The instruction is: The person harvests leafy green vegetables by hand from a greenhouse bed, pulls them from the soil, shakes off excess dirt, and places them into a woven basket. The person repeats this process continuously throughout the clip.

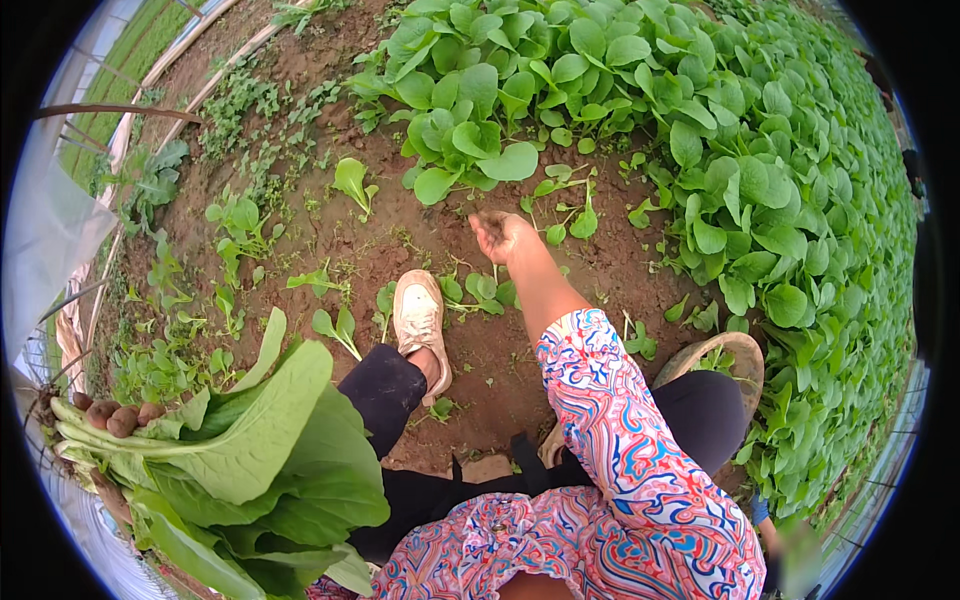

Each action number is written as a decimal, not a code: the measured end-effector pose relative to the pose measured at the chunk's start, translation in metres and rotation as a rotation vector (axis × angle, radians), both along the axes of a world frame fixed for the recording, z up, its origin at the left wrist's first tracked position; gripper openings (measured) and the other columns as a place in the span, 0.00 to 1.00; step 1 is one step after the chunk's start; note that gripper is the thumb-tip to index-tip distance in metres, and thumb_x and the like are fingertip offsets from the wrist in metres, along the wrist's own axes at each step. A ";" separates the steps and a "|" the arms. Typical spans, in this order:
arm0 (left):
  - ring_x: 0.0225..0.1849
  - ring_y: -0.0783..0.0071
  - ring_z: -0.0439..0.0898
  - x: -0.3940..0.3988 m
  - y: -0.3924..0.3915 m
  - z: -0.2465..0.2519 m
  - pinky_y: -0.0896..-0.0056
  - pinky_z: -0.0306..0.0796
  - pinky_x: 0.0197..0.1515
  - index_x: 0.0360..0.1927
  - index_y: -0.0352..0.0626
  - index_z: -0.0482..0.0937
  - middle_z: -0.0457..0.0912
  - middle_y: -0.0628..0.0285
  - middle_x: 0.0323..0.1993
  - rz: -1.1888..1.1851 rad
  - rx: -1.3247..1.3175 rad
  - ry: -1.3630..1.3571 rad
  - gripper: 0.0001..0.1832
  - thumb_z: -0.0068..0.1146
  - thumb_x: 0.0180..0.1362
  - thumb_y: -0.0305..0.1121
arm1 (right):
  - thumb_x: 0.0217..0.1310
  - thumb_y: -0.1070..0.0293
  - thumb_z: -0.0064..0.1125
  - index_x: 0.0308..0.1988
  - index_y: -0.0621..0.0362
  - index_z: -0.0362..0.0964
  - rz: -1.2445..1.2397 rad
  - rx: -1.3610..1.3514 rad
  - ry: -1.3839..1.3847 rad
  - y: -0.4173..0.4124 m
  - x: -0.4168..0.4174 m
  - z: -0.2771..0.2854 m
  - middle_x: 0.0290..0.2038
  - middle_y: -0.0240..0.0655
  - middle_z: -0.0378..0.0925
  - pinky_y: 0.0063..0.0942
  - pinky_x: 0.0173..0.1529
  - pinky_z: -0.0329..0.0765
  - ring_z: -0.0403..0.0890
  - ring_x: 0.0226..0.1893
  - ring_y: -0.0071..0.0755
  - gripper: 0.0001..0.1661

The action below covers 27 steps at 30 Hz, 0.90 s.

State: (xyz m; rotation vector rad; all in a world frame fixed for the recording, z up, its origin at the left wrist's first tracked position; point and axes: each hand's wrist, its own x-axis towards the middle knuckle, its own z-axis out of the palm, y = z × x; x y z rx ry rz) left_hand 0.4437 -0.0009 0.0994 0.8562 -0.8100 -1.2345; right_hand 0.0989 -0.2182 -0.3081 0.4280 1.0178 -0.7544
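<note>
At the left edge, my left hand (122,421) is wrapped around the pale stems of a bunch of leafy greens (247,465). Its broad leaves spread towards my lap, and roots stick out past the fingers. My right hand (499,234) is low over the brown soil (352,259), just in front of a clump of standing leafy green plants (469,146). Its fingers are curled and soil-stained; whether anything is between them is hidden. Loose small seedlings (574,210) lie right of that hand, and more cut leaves (480,292) lie just below it.
A dense bed of greens (780,187) fills the right side. Beside my right knee stands a round basket (750,360) with some leaves inside. My left shoe (420,315) is planted on the soil. Plastic sheeting (52,225) and poles line the left. Another person's sleeve (760,510) shows lower right.
</note>
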 end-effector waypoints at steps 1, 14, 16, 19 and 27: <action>0.46 0.70 0.70 -0.004 -0.006 0.000 0.61 0.56 0.54 0.63 0.44 0.54 0.68 0.64 0.48 -0.015 0.019 0.003 0.38 0.62 0.49 0.31 | 0.66 0.63 0.39 0.39 0.63 0.68 -0.040 0.041 -0.013 -0.013 0.008 -0.009 0.30 0.43 0.79 0.23 0.22 0.80 0.82 0.27 0.35 0.15; 0.44 0.67 0.72 -0.024 -0.078 -0.020 0.60 0.59 0.50 0.63 0.43 0.54 0.69 0.59 0.47 -0.025 0.165 0.010 0.31 0.51 0.57 0.33 | 0.55 0.52 0.54 0.36 0.57 0.67 -0.281 0.253 -0.105 -0.089 0.039 -0.051 0.29 0.37 0.73 0.34 0.32 0.77 0.77 0.26 0.37 0.19; 0.43 0.68 0.72 -0.024 -0.079 -0.024 0.60 0.59 0.50 0.63 0.43 0.54 0.69 0.60 0.47 -0.016 0.161 -0.002 0.32 0.53 0.57 0.32 | 0.56 0.53 0.53 0.36 0.56 0.67 -0.247 0.153 -0.137 -0.074 0.035 -0.064 0.30 0.37 0.73 0.34 0.32 0.77 0.77 0.26 0.37 0.18; 0.42 0.68 0.72 -0.033 -0.083 -0.029 0.59 0.61 0.51 0.63 0.45 0.54 0.70 0.62 0.46 -0.016 0.157 -0.036 0.33 0.56 0.55 0.30 | 0.57 0.55 0.52 0.35 0.55 0.66 -0.143 -0.089 -0.280 -0.046 0.022 -0.091 0.30 0.37 0.73 0.34 0.31 0.76 0.77 0.26 0.37 0.15; 0.44 0.67 0.71 -0.027 -0.077 -0.033 0.57 0.60 0.54 0.65 0.46 0.52 0.68 0.62 0.47 -0.087 0.217 -0.059 0.38 0.59 0.52 0.30 | 0.64 0.57 0.45 0.37 0.53 0.66 -0.408 -0.380 0.298 -0.004 0.019 -0.031 0.34 0.35 0.75 0.27 0.25 0.74 0.78 0.27 0.34 0.12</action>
